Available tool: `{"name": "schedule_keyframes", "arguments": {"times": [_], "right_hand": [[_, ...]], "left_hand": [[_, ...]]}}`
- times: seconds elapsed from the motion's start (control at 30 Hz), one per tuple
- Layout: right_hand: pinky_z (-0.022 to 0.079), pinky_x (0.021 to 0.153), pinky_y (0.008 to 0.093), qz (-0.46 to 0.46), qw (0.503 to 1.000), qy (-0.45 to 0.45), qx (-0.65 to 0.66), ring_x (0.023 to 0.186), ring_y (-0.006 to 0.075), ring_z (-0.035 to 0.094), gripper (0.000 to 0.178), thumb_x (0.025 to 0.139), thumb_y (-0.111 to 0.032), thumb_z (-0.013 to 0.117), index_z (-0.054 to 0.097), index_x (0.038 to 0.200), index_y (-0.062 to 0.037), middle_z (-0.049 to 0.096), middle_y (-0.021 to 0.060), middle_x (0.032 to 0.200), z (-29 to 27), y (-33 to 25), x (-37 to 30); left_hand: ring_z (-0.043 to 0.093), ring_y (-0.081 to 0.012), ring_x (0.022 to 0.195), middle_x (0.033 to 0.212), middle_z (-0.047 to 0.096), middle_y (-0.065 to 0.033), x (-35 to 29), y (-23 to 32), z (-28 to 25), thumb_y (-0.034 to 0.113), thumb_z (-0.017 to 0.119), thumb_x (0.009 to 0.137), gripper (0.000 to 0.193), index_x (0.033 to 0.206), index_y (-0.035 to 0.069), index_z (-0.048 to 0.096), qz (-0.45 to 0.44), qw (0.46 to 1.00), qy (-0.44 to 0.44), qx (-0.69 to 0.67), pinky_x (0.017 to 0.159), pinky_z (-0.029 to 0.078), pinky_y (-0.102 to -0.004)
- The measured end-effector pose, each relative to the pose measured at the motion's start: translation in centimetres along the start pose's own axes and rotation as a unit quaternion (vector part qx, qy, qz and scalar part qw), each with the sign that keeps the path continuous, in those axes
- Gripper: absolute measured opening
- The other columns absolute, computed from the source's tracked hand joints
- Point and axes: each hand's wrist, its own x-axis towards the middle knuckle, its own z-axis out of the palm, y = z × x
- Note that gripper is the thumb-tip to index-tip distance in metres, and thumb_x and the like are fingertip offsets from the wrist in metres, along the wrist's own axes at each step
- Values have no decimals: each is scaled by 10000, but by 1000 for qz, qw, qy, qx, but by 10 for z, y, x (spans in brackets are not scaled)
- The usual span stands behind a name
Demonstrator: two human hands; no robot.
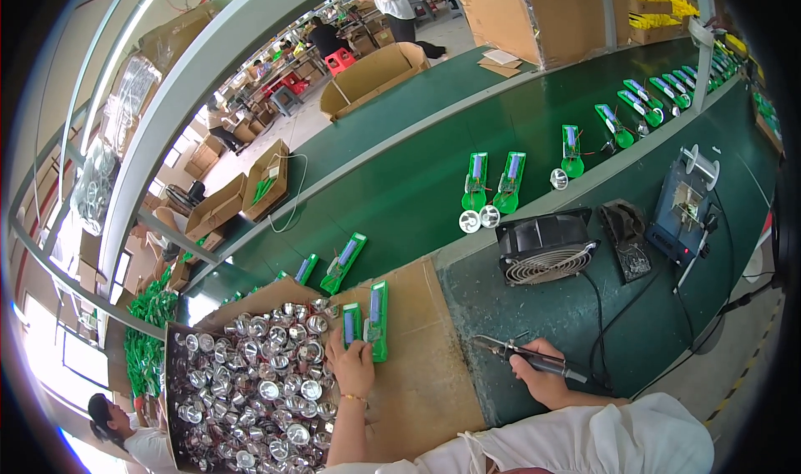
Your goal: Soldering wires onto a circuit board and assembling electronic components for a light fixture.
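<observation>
Now soldering step in hand, by look of it: left hand pins small green board flat on cardboard sheet, fingers pressed on its lower end. Second, longer green board lies just beside, at 3 o'clock of first. Right hand wraps soldering iron, grip closed round handle, tip aiming toward 9 o'clock, well apart from boards. Next move likely calls for swinging tip across to pinned board. Box of shiny metal cups at 9 o'clock of left hand. Fan on green surface at 12 o'clock of iron.
</observation>
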Motion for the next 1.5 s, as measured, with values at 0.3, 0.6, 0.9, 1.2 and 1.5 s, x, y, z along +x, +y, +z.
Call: {"name": "schedule_keyframes", "arguments": {"times": [0.3, 0.6, 0.9, 1.2, 1.5], "right_hand": [[440, 488, 222, 18, 999, 9, 39, 540, 87, 540, 145, 814, -106, 626, 506, 805, -26, 581, 54, 652, 3, -7, 3], [450, 503, 220, 14, 998, 5, 65, 564, 79, 533, 152, 812, -98, 641, 511, 822, -20, 576, 48, 679, 3, 0, 1], [423, 475, 208, 3, 999, 8, 46, 522, 79, 506, 145, 817, -109, 622, 503, 821, -26, 550, 50, 643, 6, 0, 0], [439, 490, 213, -3, 999, 10, 42, 547, 76, 523, 144, 816, -105, 634, 520, 818, -18, 566, 44, 661, 3, 0, -2], [386, 463, 192, -3, 999, 3, 35, 525, 67, 499, 156, 833, -142, 621, 500, 833, -43, 552, 37, 647, 4, -1, -4]], "left_hand": [[220, -395, 1292, 1348, 362, -146, -78, 55, -29, 280, 667, 700, 226, 877, 141, 651, -1, 998, -54, -17, 985, 145, -581], [437, -348, 1094, 1301, 395, -183, -136, 10, -40, 229, 628, 770, 411, 1151, 101, 543, 39, 993, -29, 111, 924, 293, -487], [499, -285, 947, 1022, 539, -120, -136, 6, -42, 320, 663, 734, 501, 1145, 77, 511, -43, 986, 37, 159, 853, 330, -440], [507, -254, 867, 852, 576, -68, -133, 18, -36, 318, 654, 750, 386, 1040, 80, 563, 68, 989, 27, 126, 874, 324, -456], [564, -242, 879, 834, 631, -84, -146, 12, -61, 71, 530, 794, 353, 1146, 61, 553, 79, 990, -47, -107, 900, 349, -441]]}}
